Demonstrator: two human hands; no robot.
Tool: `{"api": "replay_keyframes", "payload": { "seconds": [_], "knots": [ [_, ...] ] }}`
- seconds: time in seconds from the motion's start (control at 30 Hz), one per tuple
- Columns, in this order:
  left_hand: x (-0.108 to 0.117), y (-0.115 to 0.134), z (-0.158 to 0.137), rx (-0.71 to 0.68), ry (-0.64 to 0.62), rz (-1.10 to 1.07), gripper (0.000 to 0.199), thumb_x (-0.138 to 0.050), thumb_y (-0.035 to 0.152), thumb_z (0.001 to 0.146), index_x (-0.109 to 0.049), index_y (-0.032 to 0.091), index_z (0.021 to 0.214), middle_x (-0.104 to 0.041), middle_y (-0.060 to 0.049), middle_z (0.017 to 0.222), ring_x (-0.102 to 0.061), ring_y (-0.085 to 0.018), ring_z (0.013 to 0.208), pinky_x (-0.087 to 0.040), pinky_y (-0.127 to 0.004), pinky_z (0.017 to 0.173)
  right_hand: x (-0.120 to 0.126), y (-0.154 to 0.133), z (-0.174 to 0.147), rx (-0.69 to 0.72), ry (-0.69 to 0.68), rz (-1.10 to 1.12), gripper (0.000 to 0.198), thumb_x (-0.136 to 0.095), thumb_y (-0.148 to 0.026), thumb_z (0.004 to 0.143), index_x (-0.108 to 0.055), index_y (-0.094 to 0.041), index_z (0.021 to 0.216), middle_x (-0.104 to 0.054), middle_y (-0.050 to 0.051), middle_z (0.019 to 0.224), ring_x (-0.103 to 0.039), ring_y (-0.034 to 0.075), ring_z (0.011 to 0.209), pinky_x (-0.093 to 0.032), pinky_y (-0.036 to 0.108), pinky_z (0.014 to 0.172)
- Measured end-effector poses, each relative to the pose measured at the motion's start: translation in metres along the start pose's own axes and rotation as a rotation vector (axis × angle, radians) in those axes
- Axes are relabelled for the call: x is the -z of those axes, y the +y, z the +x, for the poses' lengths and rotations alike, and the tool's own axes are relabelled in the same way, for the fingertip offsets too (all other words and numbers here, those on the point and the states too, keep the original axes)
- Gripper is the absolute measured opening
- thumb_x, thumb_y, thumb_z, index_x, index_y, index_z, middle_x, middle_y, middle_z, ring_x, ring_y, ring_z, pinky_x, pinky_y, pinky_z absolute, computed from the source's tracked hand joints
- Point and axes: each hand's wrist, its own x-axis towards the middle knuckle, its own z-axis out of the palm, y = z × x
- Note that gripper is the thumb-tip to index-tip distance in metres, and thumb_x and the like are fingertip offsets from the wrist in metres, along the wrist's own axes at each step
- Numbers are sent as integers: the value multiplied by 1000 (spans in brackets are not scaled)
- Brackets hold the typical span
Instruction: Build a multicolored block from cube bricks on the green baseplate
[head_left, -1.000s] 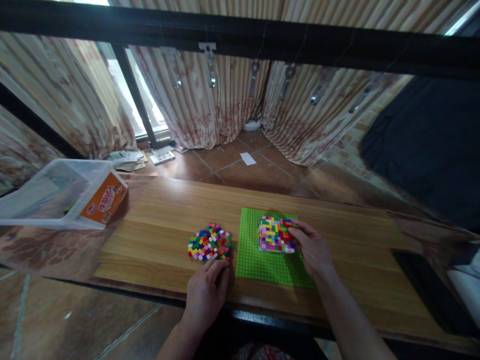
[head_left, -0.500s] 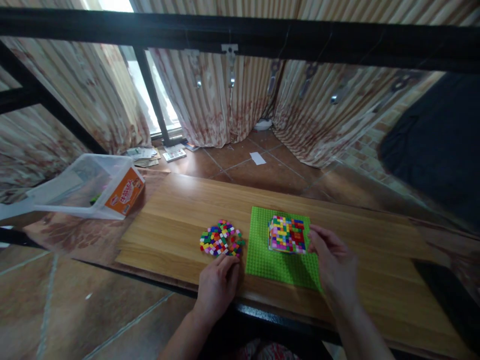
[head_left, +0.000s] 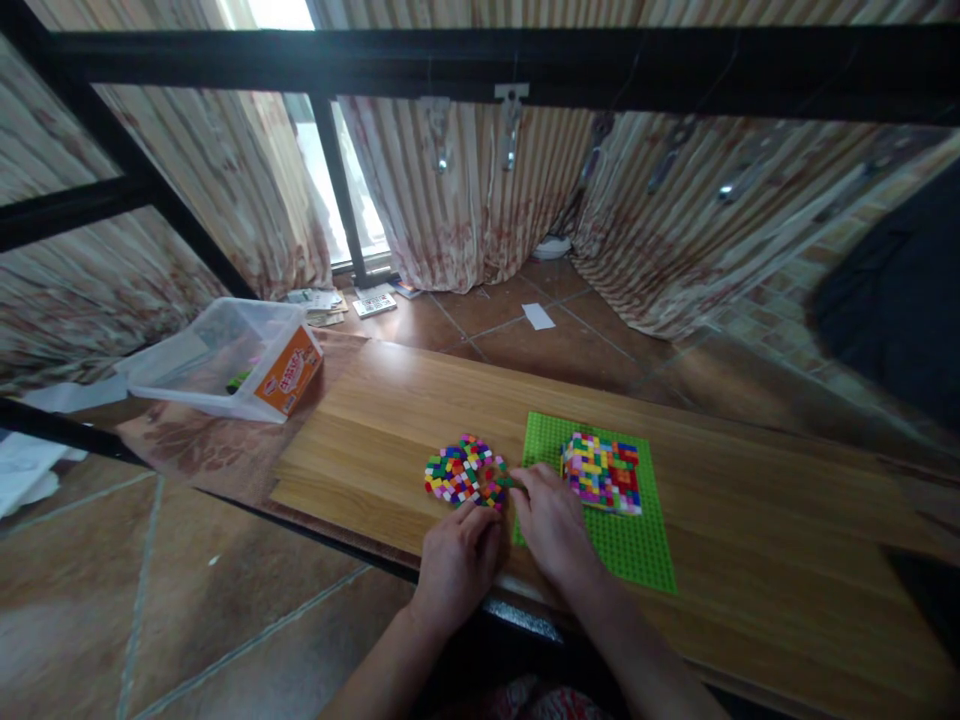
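A heap of small coloured toy bricks (head_left: 459,470) lies on the wooden tabletop. Against its near edge rests my left hand (head_left: 459,555), fingers curled and closed; whatever they may hold is hidden. My right hand (head_left: 551,520) reaches across the left side of the green baseplate (head_left: 645,545), thumb and forefinger pinched together at the heap's right edge, beside green bricks. I cannot make out what is in that pinch. On the baseplate, just right of this hand, stands a block built of many coloured bricks (head_left: 602,472), with a red patch on its right part.
A clear plastic bin (head_left: 217,350) with an orange label stands at the table's left end, a few pieces inside. A dark flat object (head_left: 926,590) lies at the right end. Beyond the table are a black metal bar (head_left: 480,75) and striped curtains (head_left: 480,190).
My right hand has moved left, from the built block's right side to the right edge of the brick heap. My left hand stays by the heap. The whole view has shifted slightly.
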Motion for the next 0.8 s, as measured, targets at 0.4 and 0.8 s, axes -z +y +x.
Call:
{"api": "replay_keyframes", "payload": {
  "seconds": [0.4,0.8],
  "knots": [
    [-1,-4,0,5,-20,2,17,-48,22,91,-65,23,95,-68,-3,90,-66,-14,80,-51,-22,71,7,-11,-3,-97,72,179,16,-49,-18,86,-65,-19,85,-68,6,83,-64,19,77,-50,31,72],
    [-3,-9,1,-32,0,53,17,-47,25,92,-64,23,94,-68,-1,89,-67,-14,78,-50,-23,69,61,42,-37,-506,257,759,24,-70,-42,72,-68,-20,81,-70,2,74,-65,17,65,-53,28,61]
  ]
}}
